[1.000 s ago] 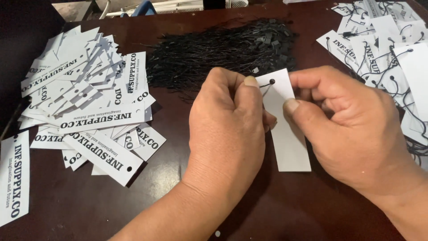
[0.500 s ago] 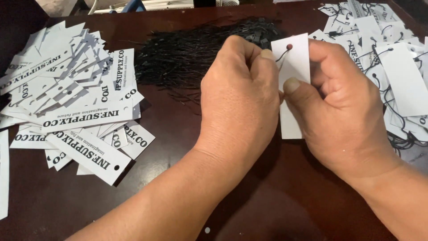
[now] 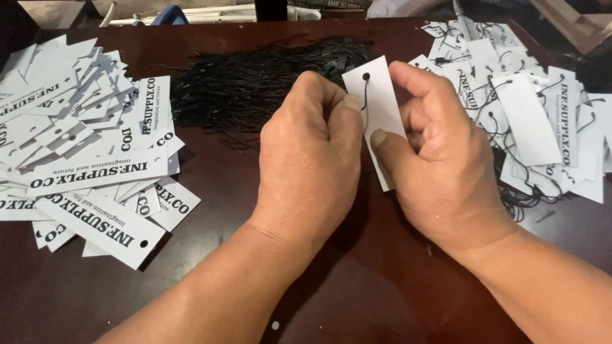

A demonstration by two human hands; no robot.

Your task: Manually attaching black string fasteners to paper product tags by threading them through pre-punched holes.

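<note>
I see a white card tag [image 3: 381, 108] just right of the middle of the frame, upright and leaning a little to the left, its blank side toward me. Near its top is a punched hole with a thin black string [image 3: 364, 95] through it, which shows as a dark knob at the hole and a short line running down the face of the tag. My left hand [image 3: 309, 159] sits just left of the tag, fingers curled in, with the thumb tip against the tag's left edge where the string hangs; I take it to be pinching the string, though the grip itself is partly hidden. My right hand [image 3: 440, 165] holds the tag from the right, thumb pressed on the front of its lower half and fingers folded behind it. Both hands are closed narrow, close together over the dark brown worktop [image 3: 382, 293].

Behind the hands, in the upper middle of the frame, lies a loose heap of black strings [image 3: 255, 83] on the worktop. At the left side of the frame is a spread pile of white tags [image 3: 83, 159] with black print and open holes, overlapping at all angles. At the right side of the frame is another pile of tags [image 3: 535, 121], mostly blank side up, with black strings looped through their holes and tangled among them.
</note>
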